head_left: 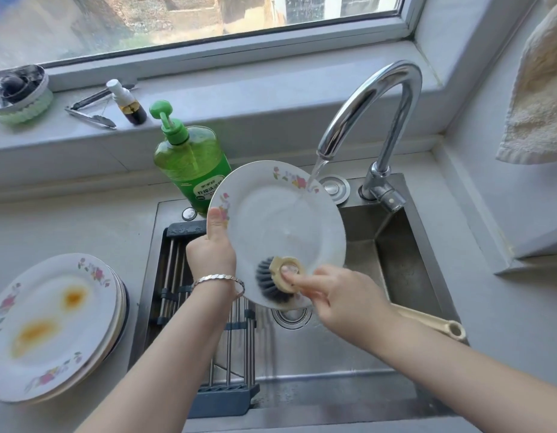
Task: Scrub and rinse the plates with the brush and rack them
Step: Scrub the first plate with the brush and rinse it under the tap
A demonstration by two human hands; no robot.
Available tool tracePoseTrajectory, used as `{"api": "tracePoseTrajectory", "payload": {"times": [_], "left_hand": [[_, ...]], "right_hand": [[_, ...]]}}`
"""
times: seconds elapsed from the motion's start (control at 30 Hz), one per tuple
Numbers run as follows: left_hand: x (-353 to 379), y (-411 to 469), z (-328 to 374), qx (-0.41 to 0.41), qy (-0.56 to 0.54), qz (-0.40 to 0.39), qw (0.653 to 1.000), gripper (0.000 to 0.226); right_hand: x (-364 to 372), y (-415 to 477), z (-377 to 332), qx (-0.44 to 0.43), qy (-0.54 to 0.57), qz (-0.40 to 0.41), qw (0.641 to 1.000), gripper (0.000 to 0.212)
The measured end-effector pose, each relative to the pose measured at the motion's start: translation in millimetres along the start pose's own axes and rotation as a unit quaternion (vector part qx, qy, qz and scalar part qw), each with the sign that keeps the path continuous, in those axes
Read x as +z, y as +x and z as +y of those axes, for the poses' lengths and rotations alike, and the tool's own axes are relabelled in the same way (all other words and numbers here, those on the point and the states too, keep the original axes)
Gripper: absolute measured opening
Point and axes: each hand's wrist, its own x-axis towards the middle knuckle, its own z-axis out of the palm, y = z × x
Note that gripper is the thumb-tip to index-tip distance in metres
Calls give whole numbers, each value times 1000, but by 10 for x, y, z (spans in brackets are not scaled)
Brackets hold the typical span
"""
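Note:
My left hand (213,245) grips the left rim of a white flowered plate (271,214), tilted up over the steel sink (396,254). Water from the chrome tap (374,101) runs onto the plate's upper right rim. My right hand (339,295) holds a cream dish brush (280,279) with dark bristles; its forefinger presses the brush head against the plate's lower part. The brush handle sticks out behind my wrist to the right. A stack of dirty flowered plates (52,326) with orange stains lies on the counter at the left. A rod drying rack (208,323) spans the sink's left side under my left arm.
A green pump bottle of dish soap (189,157) stands just behind the held plate. On the window sill lie metal tongs (89,110), a small brown spray bottle (127,101) and a round tin (21,92). A beige towel (539,89) hangs at the right.

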Motion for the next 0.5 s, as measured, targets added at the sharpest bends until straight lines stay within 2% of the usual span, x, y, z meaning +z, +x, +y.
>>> {"api": "tracePoseTrajectory", "payload": {"times": [0.03, 0.13, 0.17, 0.2, 0.3, 0.37, 0.43, 0.5], "left_hand": [[-19, 19, 4, 4, 5, 5, 1000, 61], [-38, 10, 11, 24, 11, 12, 1000, 62], [-23, 0, 3, 24, 11, 10, 1000, 62], [-9, -5, -1, 18, 11, 7, 1000, 61], [10, 10, -29, -6, 8, -1, 1000, 60], [-1, 4, -30, -1, 10, -1, 1000, 60], [-7, 1, -29, 11, 13, -2, 1000, 59], [0, 29, -42, -1, 8, -5, 1000, 57]], "right_hand": [[-37, -18, 66, 9, -3, 6, 1000, 43], [-149, 55, 365, 130, -57, -16, 990, 40], [-133, 65, 373, 139, -53, -19, 989, 40], [-103, 68, 299, 120, -33, -18, 992, 40], [43, -77, 93, -15, 7, -11, 1000, 43], [51, -182, 223, -39, -22, -2, 999, 40], [-46, -155, 516, 55, -56, 11, 997, 36], [-171, -153, 830, 210, -44, -41, 976, 37]]}}
